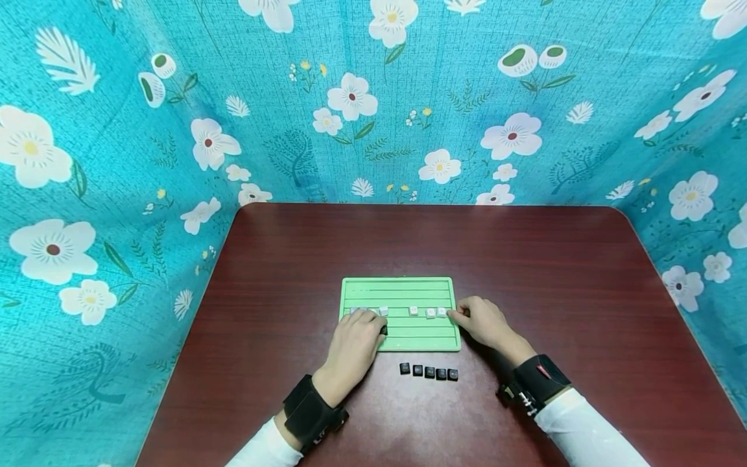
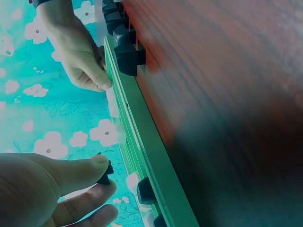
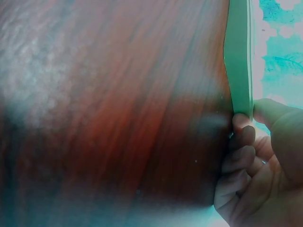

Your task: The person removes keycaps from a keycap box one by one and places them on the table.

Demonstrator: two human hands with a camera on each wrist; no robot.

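Note:
A green ridged board lies on the table, with several small white keycap-like cubes in a row across it. My left hand is over the board's left part and pinches a small black keycap-like cube between thumb and fingers. It hides part of the row of white cubes. At the board's right edge, my right hand grips the rim between thumb and curled fingers, as the right wrist view shows along the board's side. Black cubes also appear on the board's near left part in the left wrist view.
Several black keycap-like cubes stand in a row on the table just in front of the board. The dark red-brown table reaches back to a turquoise flowered cloth hanging behind and at both sides.

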